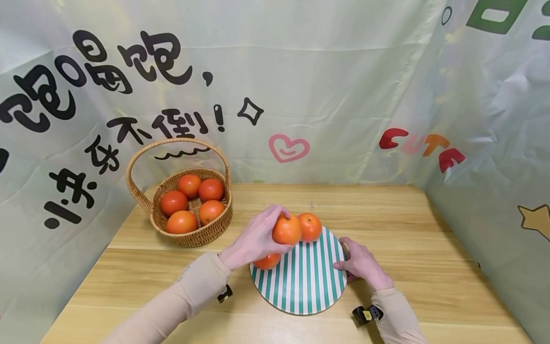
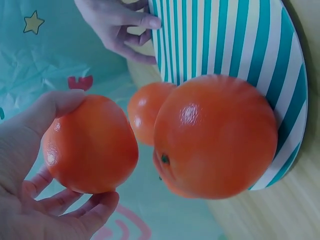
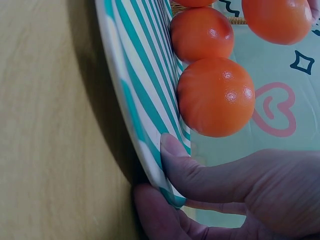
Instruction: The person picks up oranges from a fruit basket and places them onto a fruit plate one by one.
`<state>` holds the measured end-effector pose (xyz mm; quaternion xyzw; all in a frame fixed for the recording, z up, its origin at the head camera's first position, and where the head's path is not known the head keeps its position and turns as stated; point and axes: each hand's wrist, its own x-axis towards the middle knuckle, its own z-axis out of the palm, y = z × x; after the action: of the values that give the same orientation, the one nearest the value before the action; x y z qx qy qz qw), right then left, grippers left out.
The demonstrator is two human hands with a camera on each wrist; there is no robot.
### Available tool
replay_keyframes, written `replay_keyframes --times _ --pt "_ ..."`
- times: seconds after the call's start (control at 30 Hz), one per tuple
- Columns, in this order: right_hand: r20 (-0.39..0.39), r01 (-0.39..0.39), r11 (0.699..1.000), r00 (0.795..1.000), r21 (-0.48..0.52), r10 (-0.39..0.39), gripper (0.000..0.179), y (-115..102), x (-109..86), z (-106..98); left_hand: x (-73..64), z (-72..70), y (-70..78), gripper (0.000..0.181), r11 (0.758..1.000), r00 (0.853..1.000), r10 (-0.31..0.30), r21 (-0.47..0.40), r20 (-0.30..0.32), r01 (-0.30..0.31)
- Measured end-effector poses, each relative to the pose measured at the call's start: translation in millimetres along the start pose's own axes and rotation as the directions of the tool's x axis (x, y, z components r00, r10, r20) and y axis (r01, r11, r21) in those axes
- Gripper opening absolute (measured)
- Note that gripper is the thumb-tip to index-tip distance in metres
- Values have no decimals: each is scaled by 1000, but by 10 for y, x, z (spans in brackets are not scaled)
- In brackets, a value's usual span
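My left hand (image 1: 262,234) grips an orange (image 1: 287,230) above the far left part of a round plate (image 1: 307,282) with green and white stripes. In the left wrist view, thumb and fingers curl round the held orange (image 2: 92,145) from opposite sides. Three oranges stand along the plate's left and far side: one at the back (image 1: 310,227), one at the left (image 1: 267,261), and another between them (image 3: 202,34), hidden in the head view. My right hand (image 1: 361,260) pinches the plate's right rim, thumb on top and fingers beneath, as the right wrist view shows.
A wicker basket (image 1: 215,230) with a tall arched handle stands at the back left of the wooden table (image 1: 386,215), holding several oranges (image 1: 182,222). A printed cloth (image 1: 335,95) hangs behind the table and along both sides.
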<state>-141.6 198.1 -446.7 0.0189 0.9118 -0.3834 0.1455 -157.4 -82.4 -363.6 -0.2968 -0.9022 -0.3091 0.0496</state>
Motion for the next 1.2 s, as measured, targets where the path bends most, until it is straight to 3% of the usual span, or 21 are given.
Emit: replay_keyframes --times 0.4,0.8,1.2 --pt "0 -14 1000 1000 3 14 71 -2 -5 3 -23 152 11 58 999 998 32 -23 54 -31" --pt "1 -20 1000 1000 3 20 71 -6 1 2 -32 286 -2 61 997 994 64 41 92 -68" --pt "1 -18 1000 1000 3 18 70 -4 0 3 -52 400 -26 61 982 992 95 154 78 -107"
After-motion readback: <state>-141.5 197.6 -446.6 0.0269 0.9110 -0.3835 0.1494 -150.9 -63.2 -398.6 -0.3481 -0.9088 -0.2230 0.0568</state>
